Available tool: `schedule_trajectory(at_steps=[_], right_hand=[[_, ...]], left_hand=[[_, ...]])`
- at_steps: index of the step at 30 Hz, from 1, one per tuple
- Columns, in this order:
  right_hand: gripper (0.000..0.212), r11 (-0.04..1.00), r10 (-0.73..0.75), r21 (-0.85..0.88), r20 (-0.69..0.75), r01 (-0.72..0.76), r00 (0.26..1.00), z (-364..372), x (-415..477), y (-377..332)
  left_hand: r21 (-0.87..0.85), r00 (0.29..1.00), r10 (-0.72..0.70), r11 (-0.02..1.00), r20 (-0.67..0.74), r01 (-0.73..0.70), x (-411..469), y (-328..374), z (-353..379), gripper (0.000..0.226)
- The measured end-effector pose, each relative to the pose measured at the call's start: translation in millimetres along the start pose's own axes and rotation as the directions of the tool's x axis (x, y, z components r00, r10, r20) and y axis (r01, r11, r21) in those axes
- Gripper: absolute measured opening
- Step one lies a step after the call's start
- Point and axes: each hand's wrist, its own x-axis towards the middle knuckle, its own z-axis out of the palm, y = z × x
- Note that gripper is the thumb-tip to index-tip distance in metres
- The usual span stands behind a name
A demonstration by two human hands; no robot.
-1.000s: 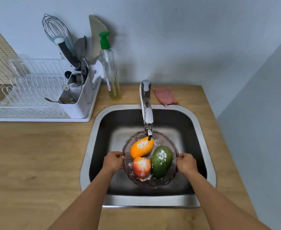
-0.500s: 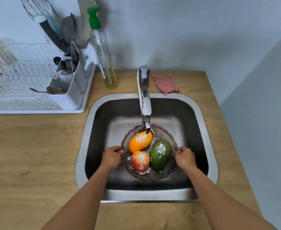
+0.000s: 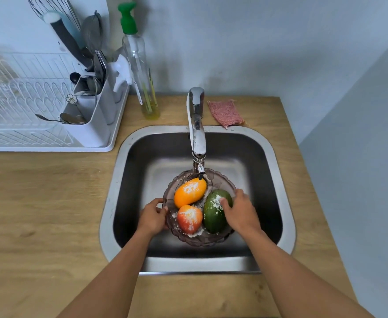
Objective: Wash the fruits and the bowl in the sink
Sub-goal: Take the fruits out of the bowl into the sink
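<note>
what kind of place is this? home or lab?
Most likely a small home kitchen: a steel sink with a faucet set into a wooden counter, a white dish rack holding utensils beside it, and a soap bottle against the wall.

Left hand (image 3: 152, 218) grips bowl (image 3: 189, 240) — right hand (image 3: 240, 212) touches green fruit (image 3: 213, 216).
</note>
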Motion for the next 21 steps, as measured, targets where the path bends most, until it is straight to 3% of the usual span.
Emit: schedule_trajectory(at_steps=[3, 8, 12, 21], right_hand=[[0.066, 0.991, 0.107, -0.089, 0.032, -0.104, 0.994, 8.5, -1.5, -9.2], [0.078, 0.975, 0.148, -0.17, 0.012, -0.143, 0.989, 11.5, 3.9, -22.2], [0.09, 0.977, 0.204, -0.077, 0.074, -0.199, 0.976, 19.3, 12.4, -23.1], [0.105, 0.986, 0.138, -0.116, 0.15, -0.121, 0.979, 35.6, 20.3, -18.7]], left_hand=[[0.008, 1.0, 0.003, 1.0, -0.016, -0.003, -0.3, 0.3, 1.0, 0.029], [-0.021, 1.0, -0.016, 1.0, -0.026, 0.015, 0.9, 2.9, 1.4, 0.03], [-0.038, 0.999, -0.014, 0.999, -0.035, 0.013, -1.4, 5.0, 1.3, 0.031], [-0.026, 0.999, -0.038, 0.999, -0.033, 0.037, -3.1, 6.6, 1.0, 0.034]])
